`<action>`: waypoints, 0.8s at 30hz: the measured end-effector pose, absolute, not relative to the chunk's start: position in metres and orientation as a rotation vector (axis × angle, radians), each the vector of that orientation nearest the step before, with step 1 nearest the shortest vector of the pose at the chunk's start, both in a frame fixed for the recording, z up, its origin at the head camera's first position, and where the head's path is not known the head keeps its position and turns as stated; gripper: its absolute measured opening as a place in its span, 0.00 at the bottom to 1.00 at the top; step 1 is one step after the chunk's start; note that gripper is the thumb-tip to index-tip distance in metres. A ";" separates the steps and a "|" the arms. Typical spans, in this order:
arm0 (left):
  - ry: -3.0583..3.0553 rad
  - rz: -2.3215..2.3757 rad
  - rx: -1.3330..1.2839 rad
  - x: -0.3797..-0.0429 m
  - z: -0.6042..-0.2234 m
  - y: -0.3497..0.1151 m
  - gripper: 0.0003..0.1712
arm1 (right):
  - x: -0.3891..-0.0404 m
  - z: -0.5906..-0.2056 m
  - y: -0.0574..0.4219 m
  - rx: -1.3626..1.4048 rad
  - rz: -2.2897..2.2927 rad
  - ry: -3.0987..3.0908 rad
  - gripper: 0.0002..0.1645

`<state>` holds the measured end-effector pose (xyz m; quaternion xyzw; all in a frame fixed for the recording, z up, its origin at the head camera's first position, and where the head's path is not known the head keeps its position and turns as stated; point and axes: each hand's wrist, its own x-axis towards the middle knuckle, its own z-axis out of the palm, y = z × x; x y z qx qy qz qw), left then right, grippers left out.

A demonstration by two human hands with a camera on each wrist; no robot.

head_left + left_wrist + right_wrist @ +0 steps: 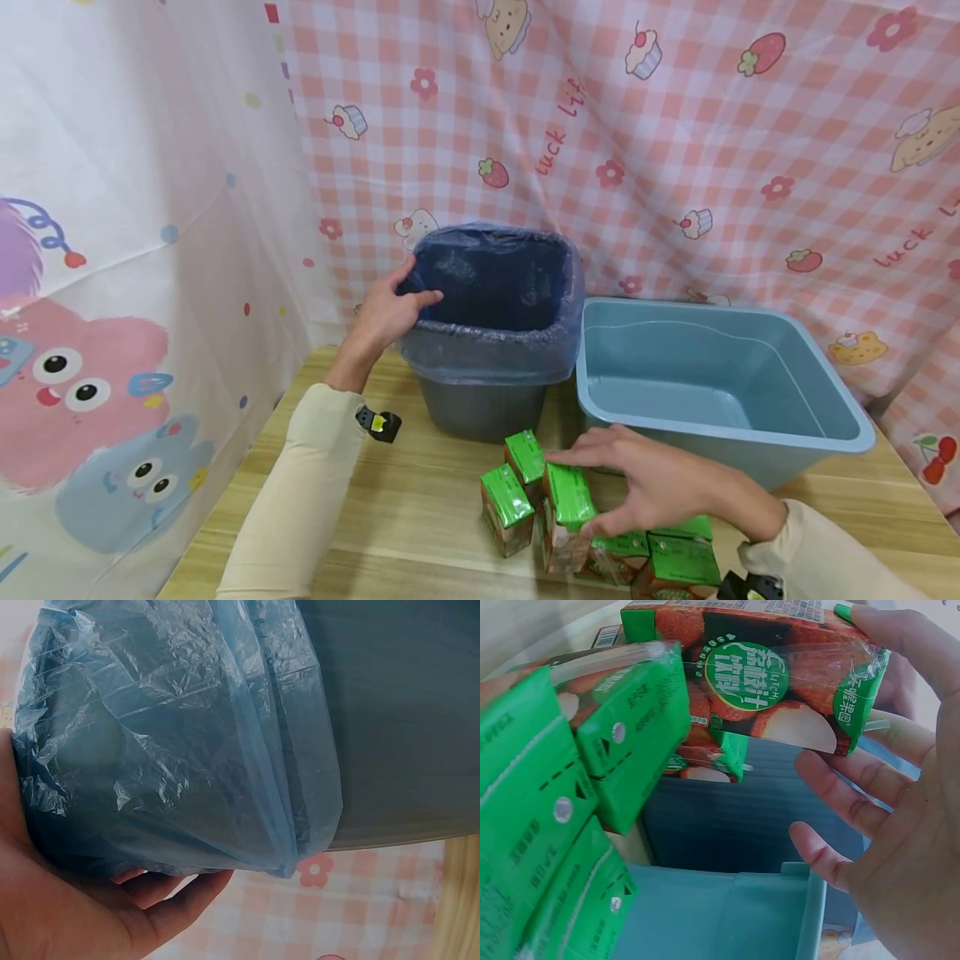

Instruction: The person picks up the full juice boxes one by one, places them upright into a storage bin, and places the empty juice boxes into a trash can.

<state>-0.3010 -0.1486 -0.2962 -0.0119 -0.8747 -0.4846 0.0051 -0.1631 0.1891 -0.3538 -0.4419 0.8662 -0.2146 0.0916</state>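
Head view: outstretched left hand (388, 312) grips bin rim (491, 335); right hand (654, 482) pinches juice box (566, 507).

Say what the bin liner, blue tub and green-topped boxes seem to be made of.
Bin liner: thin, glossy plastic film, wrinkled and translucent.
Blue tub: probably moulded plastic, satin-smooth, with a rounded rim.
Green-topped boxes: likely coated card, slightly shiny, printed and creased.
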 end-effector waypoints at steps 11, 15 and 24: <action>-2.748 -1.531 -0.030 -0.300 -0.295 -0.148 0.46 | -0.164 -0.342 0.189 -1.373 -0.692 2.550 0.42; -2.751 -1.532 -0.022 -0.300 -0.295 -0.148 0.46 | -0.164 -0.333 0.189 -1.331 -0.697 2.544 0.42; -2.753 -1.530 -0.026 -0.300 -0.295 -0.148 0.46 | -0.167 -0.315 0.192 -1.304 -0.716 2.570 0.43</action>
